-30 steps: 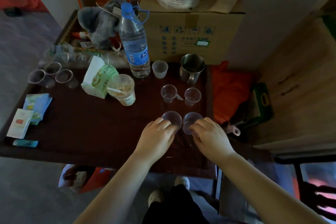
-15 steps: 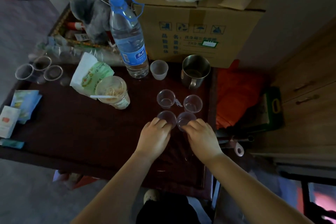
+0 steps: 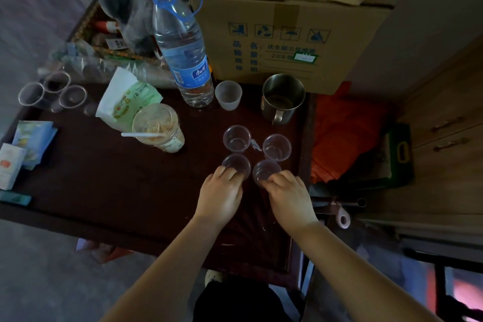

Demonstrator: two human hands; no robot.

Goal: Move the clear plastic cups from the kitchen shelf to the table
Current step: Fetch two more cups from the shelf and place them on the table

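Observation:
Two small clear plastic cups stand upright on the dark brown table (image 3: 104,191), and each of my hands grips one. My left hand (image 3: 220,195) is closed on the left cup (image 3: 235,163). My right hand (image 3: 288,196) is closed on the right cup (image 3: 264,171). Just beyond them stand two more clear cups, one on the left (image 3: 236,138) and one on the right (image 3: 276,147). A frosted cup (image 3: 228,94) stands further back. Three clear cups (image 3: 52,91) sit at the table's far left edge.
A large water bottle (image 3: 183,47), a metal mug (image 3: 282,98), a lidded drink cup (image 3: 158,127) and a green-white packet (image 3: 128,97) crowd the back. A cardboard box (image 3: 287,29) stands behind. Small cartons (image 3: 23,146) lie at left. A wooden cabinet (image 3: 444,138) is at right.
Both hands have slid their cups forward across the table, close behind the two standing cups. The camera has moved in closer.

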